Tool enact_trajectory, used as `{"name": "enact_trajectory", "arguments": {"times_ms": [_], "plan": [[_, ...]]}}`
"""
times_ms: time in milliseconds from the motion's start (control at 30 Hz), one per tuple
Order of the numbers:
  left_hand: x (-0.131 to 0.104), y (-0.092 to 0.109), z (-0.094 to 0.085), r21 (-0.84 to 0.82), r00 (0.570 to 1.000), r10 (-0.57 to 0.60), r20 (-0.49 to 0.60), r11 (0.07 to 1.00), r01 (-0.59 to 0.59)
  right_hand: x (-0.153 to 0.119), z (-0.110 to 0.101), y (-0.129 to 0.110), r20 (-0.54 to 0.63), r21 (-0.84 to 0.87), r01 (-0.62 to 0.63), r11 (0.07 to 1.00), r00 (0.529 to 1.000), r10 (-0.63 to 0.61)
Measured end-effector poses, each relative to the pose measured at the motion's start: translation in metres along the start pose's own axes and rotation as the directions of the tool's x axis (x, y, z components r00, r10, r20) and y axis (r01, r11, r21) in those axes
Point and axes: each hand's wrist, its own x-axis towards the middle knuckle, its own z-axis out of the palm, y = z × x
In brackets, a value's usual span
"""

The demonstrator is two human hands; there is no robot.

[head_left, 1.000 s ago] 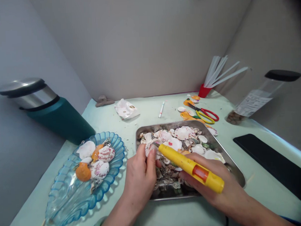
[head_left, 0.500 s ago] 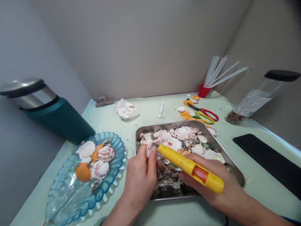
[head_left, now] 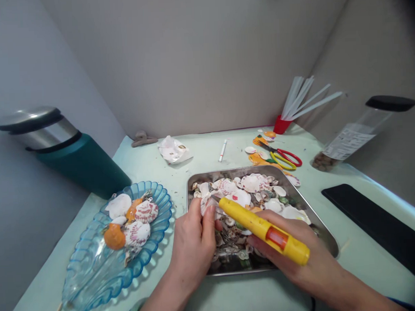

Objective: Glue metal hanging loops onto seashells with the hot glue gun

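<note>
My left hand [head_left: 193, 235] pinches a small whitish seashell [head_left: 207, 202] between thumb and fingers, over the near left part of a metal tray [head_left: 314, 210]. In my right hand [head_left: 292, 243] is a yellow glue gun [head_left: 253, 219], gripped from below with its orange-red window facing up. Its grey nozzle points left and lies at the shell; whether it touches, I cannot tell. Beneath both hands the tray is heaped with seashells [head_left: 254, 183], white, speckled and brown. Fingers hide part of the held shell and the gun's handle.
To the left, a blue scalloped dish [head_left: 96, 277] bears shells joined with orange pieces, beside a teal flask [head_left: 83, 164]. Behind the tray lie a crumpled wrapper [head_left: 174, 150], a white marker [head_left: 223, 151] and scissors [head_left: 284, 158]. A cup of glue sticks [head_left: 281, 125], a jar [head_left: 351, 137] and a black slab [head_left: 376, 226] stand right.
The glue gun's nozzle has shifted very slightly to the right at the shell. Both hands keep their grips, and everything else looks the same.
</note>
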Motion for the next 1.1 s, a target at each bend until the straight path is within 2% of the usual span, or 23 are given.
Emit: {"name": "enact_trajectory", "arguments": {"times_ms": [167, 333, 567, 867, 1100], "plan": [[0.0016, -0.0009, 0.0011, -0.003, 0.999, 0.032, 0.022, 0.999, -0.032, -0.0009, 0.0004, 0.0014, 0.017, 0.021, 0.008, 1.000, 1.000, -0.008], [0.0012, -0.0014, 0.0016, -0.020, 1.000, 0.014, 0.017, 1.000, -0.014, -0.0016, 0.0000, 0.0023, 0.027, 0.027, 0.010, 1.000, 1.000, -0.011], [0.0015, -0.0003, 0.0007, -0.019, 1.000, -0.014, -0.001, 1.000, 0.014, -0.0007, 0.0002, 0.0011, -0.019, -0.016, 0.019, 1.000, 1.000, -0.019], [0.0011, -0.0009, 0.0012, -0.009, 1.000, 0.014, -0.007, 1.000, -0.014, -0.0014, -0.0002, 0.0032, 0.009, 0.005, 0.005, 1.000, 1.000, -0.005], [0.0001, -0.0013, 0.0016, -0.007, 1.000, 0.027, 0.014, 1.000, -0.027, -0.0027, 0.0015, 0.0044, -0.015, -0.026, -0.002, 1.000, 1.000, 0.001]]}}
